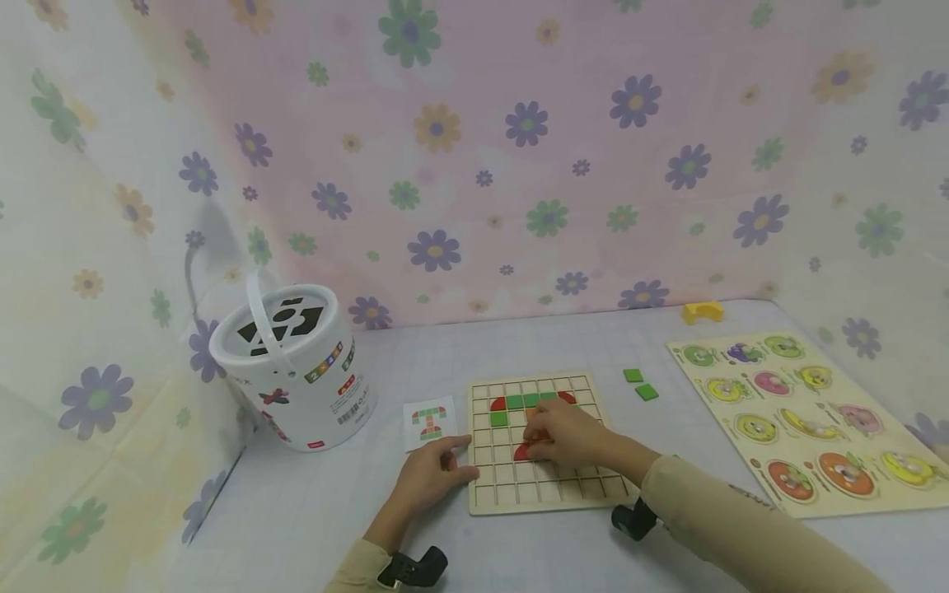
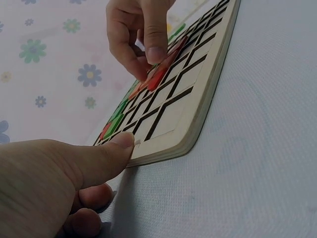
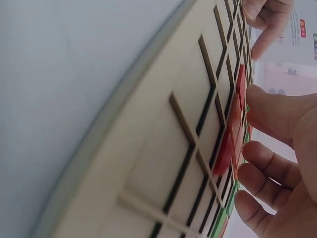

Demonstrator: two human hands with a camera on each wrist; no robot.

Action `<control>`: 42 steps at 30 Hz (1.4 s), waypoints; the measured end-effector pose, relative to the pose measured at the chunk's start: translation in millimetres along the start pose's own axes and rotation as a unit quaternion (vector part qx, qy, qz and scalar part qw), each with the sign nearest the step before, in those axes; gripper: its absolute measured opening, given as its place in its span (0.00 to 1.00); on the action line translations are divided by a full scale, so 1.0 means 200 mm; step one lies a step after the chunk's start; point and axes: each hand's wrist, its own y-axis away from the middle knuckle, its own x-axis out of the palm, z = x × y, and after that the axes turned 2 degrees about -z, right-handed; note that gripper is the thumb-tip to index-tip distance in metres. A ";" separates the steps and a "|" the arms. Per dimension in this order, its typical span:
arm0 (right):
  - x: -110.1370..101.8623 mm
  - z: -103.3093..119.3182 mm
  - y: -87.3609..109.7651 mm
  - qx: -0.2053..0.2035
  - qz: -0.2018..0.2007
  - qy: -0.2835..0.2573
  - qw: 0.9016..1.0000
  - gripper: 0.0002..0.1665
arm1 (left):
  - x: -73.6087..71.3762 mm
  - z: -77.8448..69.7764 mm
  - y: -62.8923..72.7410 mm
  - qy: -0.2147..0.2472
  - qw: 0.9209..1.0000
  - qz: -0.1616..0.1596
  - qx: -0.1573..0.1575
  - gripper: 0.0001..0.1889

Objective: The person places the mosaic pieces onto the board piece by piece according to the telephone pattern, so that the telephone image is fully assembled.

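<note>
A wooden grid board [image 1: 504, 494] lies on the table with flat coloured pieces in its cells. Green squares and red rounded pieces form a row near its far side, with another green square [image 1: 499, 419] below. My right hand [image 1: 567, 432] is over the middle of the board, fingertips at a red rounded piece [image 1: 521, 452]; nothing shows pinched between its loosely bent fingers. Orange pieces beneath it are partly hidden. At the board's left edge, my left hand [image 1: 430, 478] rests its thumb [image 2: 111, 151] on the rim, index finger extended to the edge.
A small card [image 1: 430, 422] with a T-shaped pattern lies left of the board. Two loose green squares [image 1: 647, 392] are to its right, before a fruit puzzle board [image 1: 801, 383]. A white lidded bucket [image 1: 296, 371] stands at left; a yellow block [image 1: 703, 311] sits at back right.
</note>
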 end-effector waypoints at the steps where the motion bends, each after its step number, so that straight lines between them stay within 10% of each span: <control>1: -0.01 -0.01 0.00 0.001 -0.003 0.001 1.000 0.08 | 0.00 0.00 0.00 -0.001 1.000 0.000 0.001 0.30; 11: -0.14 -0.19 0.04 0.083 -0.056 0.015 0.995 0.13 | -0.02 0.00 0.01 -0.003 1.000 -0.003 0.010 0.30; 18: -0.21 -0.36 0.10 0.202 -0.107 0.036 0.973 0.19 | -0.02 0.00 0.00 -0.004 1.000 -0.007 0.009 0.30; 42: -0.26 -0.62 0.17 0.399 -0.040 0.022 0.916 0.44 | 0.00 0.01 -0.01 0.003 1.000 -0.002 0.013 0.30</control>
